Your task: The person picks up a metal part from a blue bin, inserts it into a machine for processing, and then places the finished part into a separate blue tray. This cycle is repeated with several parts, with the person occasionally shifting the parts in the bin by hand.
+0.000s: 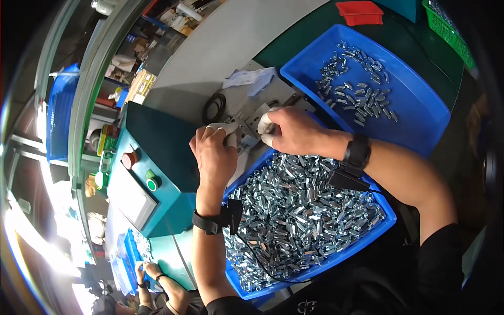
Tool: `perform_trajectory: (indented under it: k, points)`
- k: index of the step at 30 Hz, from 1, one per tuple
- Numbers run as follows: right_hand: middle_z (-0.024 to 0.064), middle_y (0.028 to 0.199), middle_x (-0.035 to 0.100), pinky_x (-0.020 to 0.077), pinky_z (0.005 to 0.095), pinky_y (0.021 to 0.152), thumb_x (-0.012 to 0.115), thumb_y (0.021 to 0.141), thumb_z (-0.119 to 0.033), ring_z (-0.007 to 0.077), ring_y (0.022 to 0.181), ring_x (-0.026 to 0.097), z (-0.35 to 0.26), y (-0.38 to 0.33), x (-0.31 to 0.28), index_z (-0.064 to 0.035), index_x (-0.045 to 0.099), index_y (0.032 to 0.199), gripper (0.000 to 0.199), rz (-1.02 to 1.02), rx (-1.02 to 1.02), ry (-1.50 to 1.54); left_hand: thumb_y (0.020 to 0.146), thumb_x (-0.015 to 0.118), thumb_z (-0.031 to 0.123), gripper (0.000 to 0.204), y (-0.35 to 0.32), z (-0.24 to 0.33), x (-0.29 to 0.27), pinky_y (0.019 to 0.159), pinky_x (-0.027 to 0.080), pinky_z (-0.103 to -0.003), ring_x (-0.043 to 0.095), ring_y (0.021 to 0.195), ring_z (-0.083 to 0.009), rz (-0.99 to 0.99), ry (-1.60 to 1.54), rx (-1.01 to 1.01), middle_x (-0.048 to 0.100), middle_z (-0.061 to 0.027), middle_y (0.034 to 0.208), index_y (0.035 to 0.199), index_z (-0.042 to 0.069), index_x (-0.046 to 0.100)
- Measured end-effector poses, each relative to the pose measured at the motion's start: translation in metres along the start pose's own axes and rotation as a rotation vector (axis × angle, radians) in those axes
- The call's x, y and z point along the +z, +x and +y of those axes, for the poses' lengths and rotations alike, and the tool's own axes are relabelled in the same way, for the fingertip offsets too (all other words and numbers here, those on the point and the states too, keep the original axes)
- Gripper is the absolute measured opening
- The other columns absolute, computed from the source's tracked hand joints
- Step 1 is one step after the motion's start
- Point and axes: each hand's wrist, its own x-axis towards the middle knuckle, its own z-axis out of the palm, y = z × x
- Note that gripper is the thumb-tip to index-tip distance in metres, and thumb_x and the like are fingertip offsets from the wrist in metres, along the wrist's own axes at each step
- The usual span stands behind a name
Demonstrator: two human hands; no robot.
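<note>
My left hand (pixel 216 157) and my right hand (pixel 296 131) are close together over a small metal fixture (pixel 247 137), with white covers on several fingertips. The left fingers bend inward at the fixture's left side. On its right side, the right thumb and fingers are drawn together. Anything in either hand is too small or hidden to make out. Just below the hands, a blue bin (pixel 389 215) is heaped with small silver hexagonal metal pieces (pixel 299 210). Beyond my right forearm, a blue tray (pixel 417 107) holds a loose scatter of similar pieces (pixel 367 102).
Left of my hands stands a teal machine housing (pixel 163 142) with a red button (pixel 129 159) and a green one (pixel 152 183). A black cable coil (pixel 213 108) and a pale cloth (pixel 249 79) lie behind. A red tray (pixel 360 12) is farther back. Another person's hands (pixel 149 270) work lower left.
</note>
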Motion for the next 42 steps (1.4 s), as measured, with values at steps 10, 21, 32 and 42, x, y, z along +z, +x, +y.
perform_trajectory:
  k: [10,21,32,42]
  points:
    - [0.0088,0.089,0.064,0.0489,0.0310,0.072,0.068,0.077,-0.013,0.0182,0.077,0.060,0.006,0.008,0.007,-0.0022,0.066,0.089,0.016,0.036,-0.073,0.037,0.064,0.063,0.006,0.017,-0.002,0.004,0.008,0.087,0.038,-0.042,0.054,0.094,-0.0315,0.021,-0.090,-0.120,0.063,-0.0116,0.088,0.081,0.003,0.065]
    - [0.0227,0.132,0.049,0.0377,0.0389,0.100,0.065,0.076,-0.007,0.0296,0.127,0.043,-0.003,0.009,0.007,-0.0047,0.063,0.102,0.026,-0.210,-0.083,0.195,0.073,0.071,0.023,0.024,-0.065,0.043,-0.033,0.082,0.040,-0.042,0.057,0.085,-0.0299,-0.046,-0.274,-0.152,0.062,-0.0114,0.085,0.087,0.005,0.066]
    - [0.0314,0.140,0.037,0.0262,0.0440,0.110,0.065,0.076,-0.010,0.0391,0.140,0.023,-0.020,0.012,0.022,-0.0076,0.063,0.102,0.026,-0.448,-0.174,-0.073,0.071,0.076,0.029,0.030,-0.109,0.046,-0.032,0.081,0.042,-0.040,0.061,0.085,-0.0278,-0.505,-0.321,-0.207,0.064,-0.0085,0.083,0.092,0.009,0.069]
    - [0.0314,0.141,0.035,0.0316,0.0417,0.107,0.063,0.076,-0.010,0.0426,0.131,0.036,-0.014,0.010,0.026,-0.0088,0.063,0.102,0.026,-0.395,-0.214,-0.032,0.068,0.079,0.023,0.028,-0.102,0.050,-0.041,0.082,0.042,-0.040,0.059,0.088,-0.0284,-0.539,-0.303,-0.211,0.063,-0.0081,0.084,0.090,0.009,0.070]
